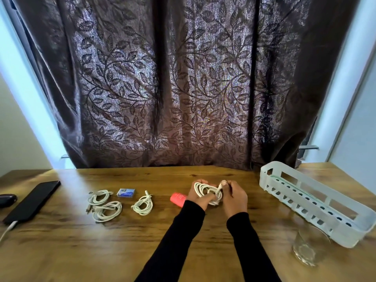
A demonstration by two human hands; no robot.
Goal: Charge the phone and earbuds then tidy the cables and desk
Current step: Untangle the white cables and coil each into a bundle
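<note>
Both hands hold a coiled white cable (205,189) just above the wooden desk (122,241). My left hand (198,197) grips the coil from the left with its fingers through the loops. My right hand (234,197) pinches the cable's wrapped end at the top right. A black phone (33,201) lies at the far left with a white charging cable (7,227) plugged into its near end. A dark earbuds case (7,199) sits at the left edge. Three more coiled white cables lie left of centre: one (99,197), another (107,211), a third (143,204).
A pale plastic basket (317,218) stands at the right, with a clear drinking glass (309,247) in front of it. A small blue box (126,193) lies between the coils. A pink object (178,199) sits beside my left hand. A dark leaf-patterned curtain hangs behind the desk.
</note>
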